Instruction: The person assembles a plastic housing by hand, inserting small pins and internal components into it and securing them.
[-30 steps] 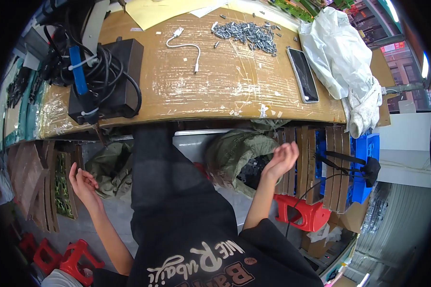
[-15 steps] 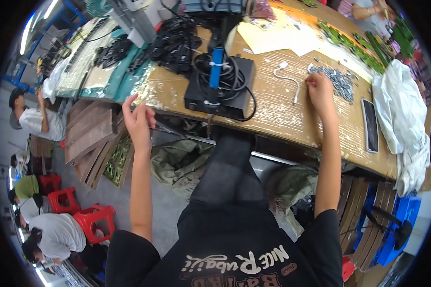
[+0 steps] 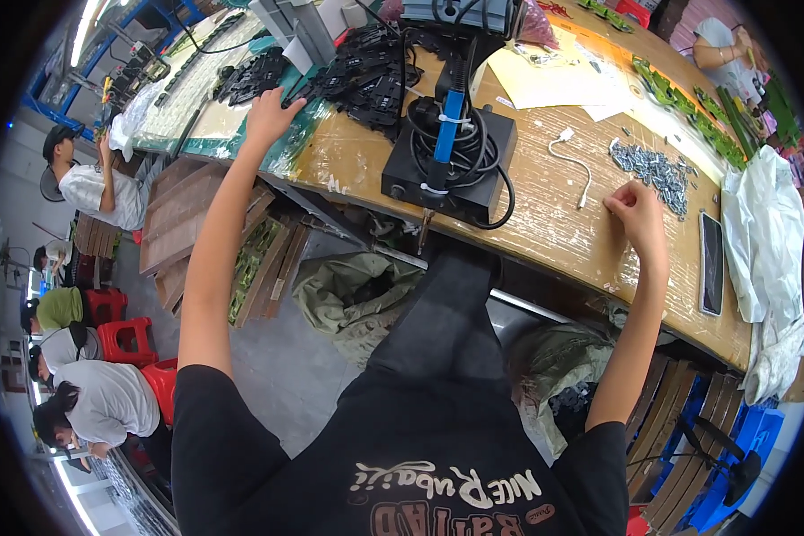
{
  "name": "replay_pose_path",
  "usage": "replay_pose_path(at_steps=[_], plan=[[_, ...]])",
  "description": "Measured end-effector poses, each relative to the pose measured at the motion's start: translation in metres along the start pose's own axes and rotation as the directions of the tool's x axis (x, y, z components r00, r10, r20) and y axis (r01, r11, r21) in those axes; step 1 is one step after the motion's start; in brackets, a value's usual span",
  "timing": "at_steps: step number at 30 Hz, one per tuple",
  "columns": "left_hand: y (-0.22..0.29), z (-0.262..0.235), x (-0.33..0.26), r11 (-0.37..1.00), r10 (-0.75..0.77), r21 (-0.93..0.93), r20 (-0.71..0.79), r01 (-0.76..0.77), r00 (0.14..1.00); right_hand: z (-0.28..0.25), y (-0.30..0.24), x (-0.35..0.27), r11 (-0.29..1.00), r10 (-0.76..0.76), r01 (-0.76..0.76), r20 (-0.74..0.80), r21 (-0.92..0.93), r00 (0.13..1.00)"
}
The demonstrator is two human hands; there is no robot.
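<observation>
My left hand (image 3: 274, 118) reaches out over the green mat (image 3: 226, 125), its thumb apart from the fingers and nothing visibly held. Just beyond its fingertips lie black plastic parts (image 3: 252, 75), and a larger heap of black parts (image 3: 366, 76) is to its right. On the right side of the table, my right hand (image 3: 639, 214) is closed, thumb against fingers. Whatever it may hold is hidden or too small to make out. A pile of small grey metal pieces (image 3: 657, 174) lies just beyond it, and a short white cable (image 3: 576, 165) to its left.
A black box (image 3: 496, 170) with coiled cable and a blue-handled tool (image 3: 449, 125) stands mid-table. At right are a phone (image 3: 711, 263) and a white plastic bag (image 3: 764, 232). Yellow paper (image 3: 536, 85) lies farther back. Brown trays (image 3: 180, 219) lean below left; other people sit at left.
My left hand has moved forward from the table's front edge to the black parts. My right hand has drawn back slightly from the grey pile. The whole view has shifted.
</observation>
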State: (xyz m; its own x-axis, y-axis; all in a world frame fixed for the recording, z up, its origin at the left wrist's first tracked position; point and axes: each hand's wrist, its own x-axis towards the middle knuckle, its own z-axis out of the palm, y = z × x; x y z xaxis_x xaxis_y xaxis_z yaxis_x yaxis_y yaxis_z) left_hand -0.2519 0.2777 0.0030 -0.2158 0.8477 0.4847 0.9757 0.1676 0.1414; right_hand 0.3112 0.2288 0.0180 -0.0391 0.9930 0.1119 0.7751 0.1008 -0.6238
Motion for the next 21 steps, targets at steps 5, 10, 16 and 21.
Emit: replay_pose_path(at_steps=[5, 10, 16, 21], plan=[[-0.004, 0.001, 0.009, 0.993, -0.091, 0.096, 0.32, 0.063, 0.943, 0.009, 0.001, -0.032, 0.983, -0.15, 0.145, -0.032, -0.112, 0.988], [0.001, -0.01, 0.005, 0.992, -0.07, 0.122, 0.3, 0.034, 0.951, 0.01, -0.009, -0.046, 0.973, -0.162, 0.136, -0.13, -0.186, 0.978], [0.005, -0.022, -0.031, 0.983, -0.177, -0.047, 0.041, 0.179, 0.983, 0.0, -0.006, -0.045, 0.991, 0.073, -0.062, -0.091, 0.122, 0.993], [-0.02, -0.053, -0.064, 0.882, -0.365, -0.347, -0.08, 0.318, 0.927, 0.004, -0.008, -0.047, 0.999, 0.024, -0.019, -0.133, 0.038, 0.991]])
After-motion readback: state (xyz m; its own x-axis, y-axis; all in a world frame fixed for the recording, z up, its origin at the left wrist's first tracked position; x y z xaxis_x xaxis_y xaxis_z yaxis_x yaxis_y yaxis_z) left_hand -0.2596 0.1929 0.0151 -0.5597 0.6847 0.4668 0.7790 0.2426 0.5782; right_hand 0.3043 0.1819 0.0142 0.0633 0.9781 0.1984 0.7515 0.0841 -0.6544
